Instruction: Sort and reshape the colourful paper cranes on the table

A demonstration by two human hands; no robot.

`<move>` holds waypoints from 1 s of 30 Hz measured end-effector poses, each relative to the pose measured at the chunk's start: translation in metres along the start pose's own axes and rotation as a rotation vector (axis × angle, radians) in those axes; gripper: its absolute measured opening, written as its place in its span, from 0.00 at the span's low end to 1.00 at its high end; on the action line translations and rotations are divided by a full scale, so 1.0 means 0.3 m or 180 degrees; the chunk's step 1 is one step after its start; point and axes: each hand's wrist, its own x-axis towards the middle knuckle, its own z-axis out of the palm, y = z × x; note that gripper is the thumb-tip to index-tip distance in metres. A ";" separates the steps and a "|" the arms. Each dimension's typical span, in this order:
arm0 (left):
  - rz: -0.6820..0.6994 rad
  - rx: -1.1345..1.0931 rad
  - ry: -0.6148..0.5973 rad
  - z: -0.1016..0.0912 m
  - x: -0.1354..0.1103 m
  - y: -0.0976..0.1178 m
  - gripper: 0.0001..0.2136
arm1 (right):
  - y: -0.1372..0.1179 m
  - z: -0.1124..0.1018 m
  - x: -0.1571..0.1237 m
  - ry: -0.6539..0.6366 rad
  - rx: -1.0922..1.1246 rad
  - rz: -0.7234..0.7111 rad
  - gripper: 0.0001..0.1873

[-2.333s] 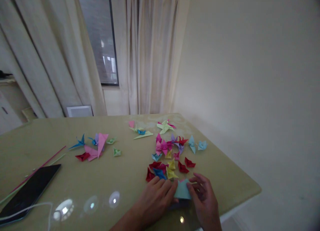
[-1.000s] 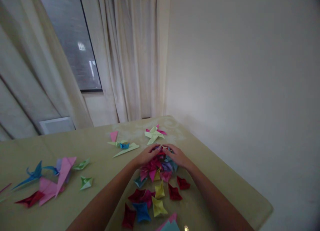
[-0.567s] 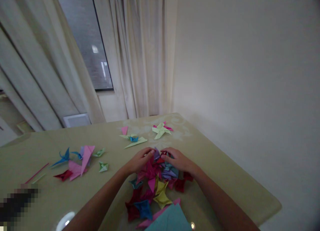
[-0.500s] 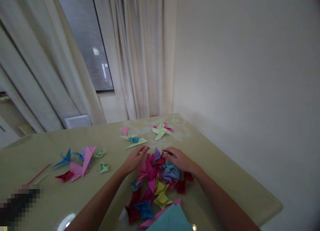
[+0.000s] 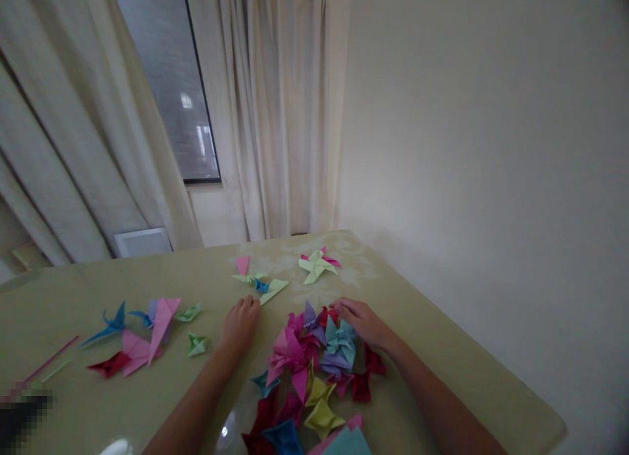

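Pleated cream curtains (image 5: 59,114) at left, dark-framed window (image 5: 164,81) between the drapes, plain pale wall (image 5: 466,147) at right. Glossy olive-beige table (image 5: 457,370), faint pale pattern at far corner. On it, left to right: thin pink strip (image 5: 52,360); blue folded-paper bird (image 5: 114,320); creased, sharp-pointed pink paper (image 5: 164,324); small green boat-like fold (image 5: 197,344). Left hand (image 5: 240,318), fingers curled, by the tip of a flat pale green paper (image 5: 276,290); can't tell if gripping. Next, the colourful folded-paper pile (image 5: 292,350), matte, crisp-edged, star and boat shapes, lying between the two hands, which are well apart. Right hand (image 5: 361,318), fingers bent, at the pile's far right edge beside a red piece (image 5: 328,315); grip unclear.
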 end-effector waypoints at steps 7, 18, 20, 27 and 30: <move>-0.0039 -0.0228 -0.0050 -0.002 0.010 0.001 0.12 | 0.016 -0.013 -0.010 -0.0404 0.0576 -0.0030 0.38; -0.0257 -0.0652 0.0155 -0.048 0.005 0.015 0.12 | -0.004 0.011 -0.006 -0.0690 0.0636 -0.0068 0.40; -0.0294 -0.1251 0.0183 -0.080 0.017 0.012 0.10 | -0.002 0.015 -0.003 -0.0581 0.0648 -0.0088 0.40; 0.0847 -0.3179 0.0314 -0.202 -0.008 0.132 0.12 | -0.008 0.018 0.004 0.0773 0.0835 -0.0025 0.31; 0.0934 -0.3294 0.0309 -0.239 -0.030 0.182 0.13 | -0.029 0.005 -0.001 0.0868 0.0808 -0.0069 0.22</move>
